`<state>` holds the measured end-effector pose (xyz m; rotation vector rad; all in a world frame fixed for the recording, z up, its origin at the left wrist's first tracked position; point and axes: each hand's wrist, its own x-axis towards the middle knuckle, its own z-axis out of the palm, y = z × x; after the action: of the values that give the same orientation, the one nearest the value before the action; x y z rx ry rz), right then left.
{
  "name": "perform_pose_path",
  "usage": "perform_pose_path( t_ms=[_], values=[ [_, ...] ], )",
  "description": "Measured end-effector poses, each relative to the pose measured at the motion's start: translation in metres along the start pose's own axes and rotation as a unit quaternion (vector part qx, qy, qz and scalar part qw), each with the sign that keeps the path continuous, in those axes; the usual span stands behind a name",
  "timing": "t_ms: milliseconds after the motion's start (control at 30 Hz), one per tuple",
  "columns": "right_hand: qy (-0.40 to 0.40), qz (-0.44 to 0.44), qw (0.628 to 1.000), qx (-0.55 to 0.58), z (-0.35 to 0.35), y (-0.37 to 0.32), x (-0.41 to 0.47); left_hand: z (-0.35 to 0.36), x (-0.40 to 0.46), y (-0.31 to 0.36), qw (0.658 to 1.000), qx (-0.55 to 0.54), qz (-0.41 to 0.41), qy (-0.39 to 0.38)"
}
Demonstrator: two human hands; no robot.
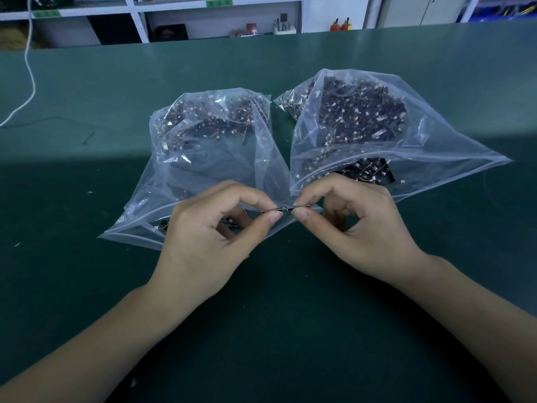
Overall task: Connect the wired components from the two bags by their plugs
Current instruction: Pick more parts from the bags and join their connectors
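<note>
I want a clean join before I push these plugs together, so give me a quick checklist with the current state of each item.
1. Left hand pinches its plug: ok.
2. Right hand pinches its plug: ok.
3. Plugs meet tip to tip between the fingertips: ok.
4. Plugs fully seated: cannot tell, too small.
5. Left bag and right bag lie open on the table: ok.
6. Wires free of the bag edges: cannot tell.
</note>
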<state>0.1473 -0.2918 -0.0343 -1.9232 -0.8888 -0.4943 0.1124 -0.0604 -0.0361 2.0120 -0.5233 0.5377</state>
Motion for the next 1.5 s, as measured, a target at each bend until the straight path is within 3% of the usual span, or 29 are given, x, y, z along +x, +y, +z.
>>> perform_pose_path(
  t_ms=[400, 600, 800, 1000, 1200, 1300, 1500],
  values=[
    [-0.035, 0.0, 0.999, 0.018, -0.001, 0.002, -0.001, 0.0, 0.001, 0.003, 1.0, 0.018, 0.02, -0.001],
    [-0.005, 0.093, 0.994, 0.063, -0.012, 0.016, 0.0, -0.005, 0.003, 0.005, 0.993, 0.098, 0.058, 0.003],
    [0.05, 0.182, 0.979, -0.075, -0.025, 0.041, 0.002, -0.012, 0.005, 0.002, 0.982, 0.179, 0.06, 0.001],
    [0.093, 0.209, 0.966, -0.12, -0.031, 0.048, 0.003, -0.015, 0.009, -0.005, 0.957, 0.266, 0.107, -0.035],
    [0.061, 0.199, 0.935, -0.287, -0.036, 0.054, 0.0, -0.018, 0.009, -0.013, 0.939, 0.332, 0.046, -0.079],
    [0.057, 0.205, 0.93, -0.3, -0.037, 0.054, 0.001, -0.019, 0.008, -0.013, 0.919, 0.383, 0.004, -0.098],
    [0.072, 0.193, 0.939, -0.276, -0.03, 0.046, 0.0, -0.021, 0.009, -0.014, 0.917, 0.386, -0.004, -0.102]
  ],
)
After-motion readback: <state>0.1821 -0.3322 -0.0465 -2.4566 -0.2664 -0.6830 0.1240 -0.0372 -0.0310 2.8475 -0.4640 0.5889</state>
